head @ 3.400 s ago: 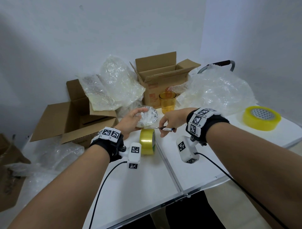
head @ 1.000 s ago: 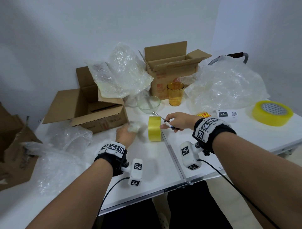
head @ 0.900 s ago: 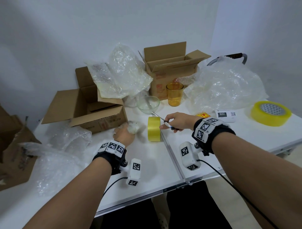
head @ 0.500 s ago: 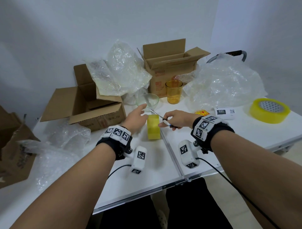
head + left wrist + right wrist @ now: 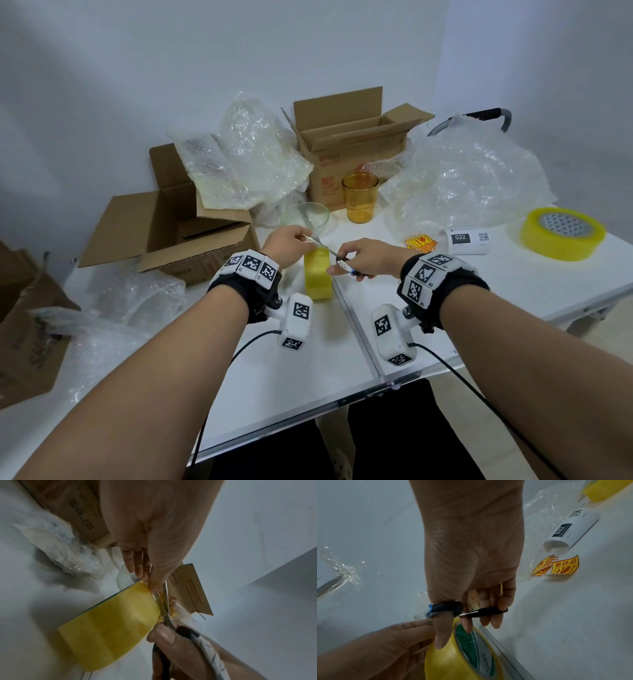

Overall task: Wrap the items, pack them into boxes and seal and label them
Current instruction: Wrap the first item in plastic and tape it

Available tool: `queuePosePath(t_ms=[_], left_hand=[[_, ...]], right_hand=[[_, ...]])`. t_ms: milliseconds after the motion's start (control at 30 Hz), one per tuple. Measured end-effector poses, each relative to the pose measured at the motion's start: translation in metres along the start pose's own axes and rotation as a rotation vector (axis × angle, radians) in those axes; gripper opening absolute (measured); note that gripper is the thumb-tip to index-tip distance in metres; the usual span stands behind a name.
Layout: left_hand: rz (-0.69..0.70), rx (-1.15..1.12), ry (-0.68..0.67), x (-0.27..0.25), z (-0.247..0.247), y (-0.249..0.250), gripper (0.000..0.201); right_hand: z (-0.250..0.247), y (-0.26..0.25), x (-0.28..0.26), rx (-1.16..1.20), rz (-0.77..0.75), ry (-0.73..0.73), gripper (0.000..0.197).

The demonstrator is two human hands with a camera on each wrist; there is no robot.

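A yellow tape roll (image 5: 318,278) (image 5: 111,626) (image 5: 447,660) stands on edge at the middle of the white table (image 5: 308,370). My left hand (image 5: 291,241) (image 5: 145,577) (image 5: 393,639) grips its top, thumb on the rim and fingers on the far side. My right hand (image 5: 359,262) (image 5: 471,615) holds small black-handled scissors (image 5: 325,250) (image 5: 164,609) (image 5: 447,607), thumb through one loop. Their blades point left across the roll's top, beside my left thumb. Just behind stand an empty glass bowl (image 5: 306,217) and an amber cup (image 5: 360,197).
Two open cardboard boxes sit at the left (image 5: 171,233) and the back (image 5: 352,144), with bubble wrap heaped between them (image 5: 246,164) and at the right (image 5: 469,181). Fragile stickers (image 5: 420,242) (image 5: 565,566), a white label roll (image 5: 469,240) (image 5: 570,528) and a larger tape roll (image 5: 561,233) lie to the right.
My left hand put the glass bowl down, left a crumpled piece of wrap on the table and came right to the tape roll's top. The right hand stayed with the scissors.
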State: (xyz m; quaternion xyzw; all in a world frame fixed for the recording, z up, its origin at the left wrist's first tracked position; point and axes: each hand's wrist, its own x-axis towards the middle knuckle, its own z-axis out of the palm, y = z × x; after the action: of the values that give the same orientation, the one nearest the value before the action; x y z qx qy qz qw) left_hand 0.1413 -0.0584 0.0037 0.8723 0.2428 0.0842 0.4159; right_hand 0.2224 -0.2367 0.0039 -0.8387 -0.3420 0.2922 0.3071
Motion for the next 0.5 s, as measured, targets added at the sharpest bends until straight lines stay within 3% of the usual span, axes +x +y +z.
queuePosePath(t_ms=[133, 200, 333, 500], left_hand=[[-0.004, 0.001, -0.101, -0.0029, -0.0033, 0.0073, 0.007], [-0.006, -0.007, -0.076, -0.0028, -0.0048, 0.0062, 0.015], [-0.031, -0.034, -0.029, -0.0036, -0.0028, 0.0004, 0.003], [0.022, -0.034, 0.053, -0.0042, 0.0039, 0.0003, 0.003]], right_hand=[[-0.001, 0.0019, -0.002, -0.015, -0.016, -0.009, 0.032], [-0.0011, 0.0035, -0.0029, -0.021, -0.021, -0.009, 0.03], [0.0, 0.0054, -0.0035, -0.003, -0.024, -0.003, 0.028], [0.0013, 0.0074, -0.0026, 0.032, -0.024, 0.013, 0.028]])
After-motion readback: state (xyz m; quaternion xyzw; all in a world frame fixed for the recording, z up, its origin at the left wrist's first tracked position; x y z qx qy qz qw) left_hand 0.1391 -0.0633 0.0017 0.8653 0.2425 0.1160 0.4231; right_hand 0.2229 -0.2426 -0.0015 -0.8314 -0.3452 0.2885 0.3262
